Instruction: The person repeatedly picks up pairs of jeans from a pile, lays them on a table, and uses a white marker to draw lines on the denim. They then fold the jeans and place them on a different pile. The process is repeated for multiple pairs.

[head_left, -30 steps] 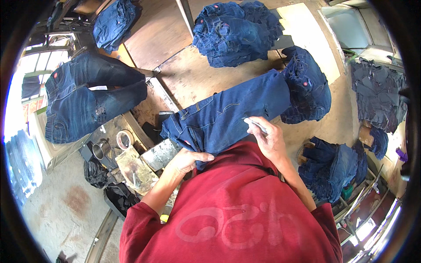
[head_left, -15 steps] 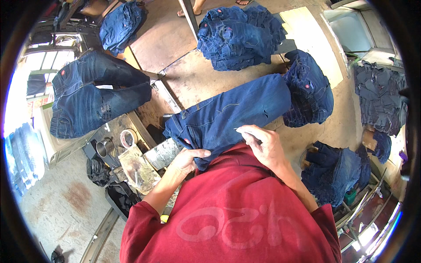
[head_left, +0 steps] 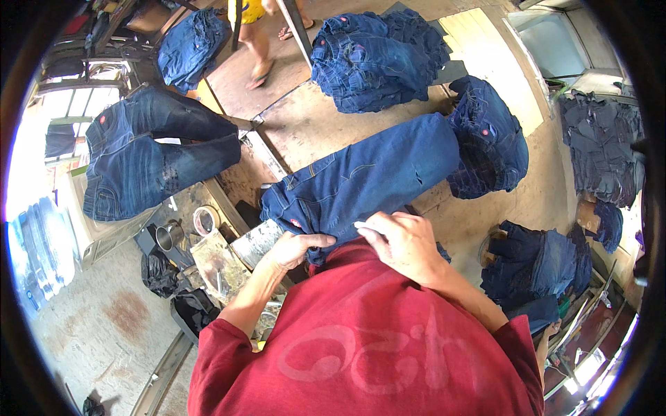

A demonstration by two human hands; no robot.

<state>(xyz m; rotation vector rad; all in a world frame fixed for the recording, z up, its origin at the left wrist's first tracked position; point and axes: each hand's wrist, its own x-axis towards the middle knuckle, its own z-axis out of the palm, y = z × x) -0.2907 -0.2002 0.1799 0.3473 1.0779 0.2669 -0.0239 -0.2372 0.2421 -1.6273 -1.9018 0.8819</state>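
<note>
Drawing the right hand (head_left: 402,244), fingers apparently pinched on a small white thing (head_left: 359,224), nearer the left hand (head_left: 291,251), clamped on jeans (head_left: 368,173) at seven o'clock, likely shifting work there.

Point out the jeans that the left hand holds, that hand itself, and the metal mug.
Jeans (head_left: 374,166): head view, middle of the spread blue cloth.
Left hand (head_left: 294,249): head view, back of the hand, behind the thumb.
Metal mug (head_left: 165,238): head view, inside, through its open mouth.
</note>
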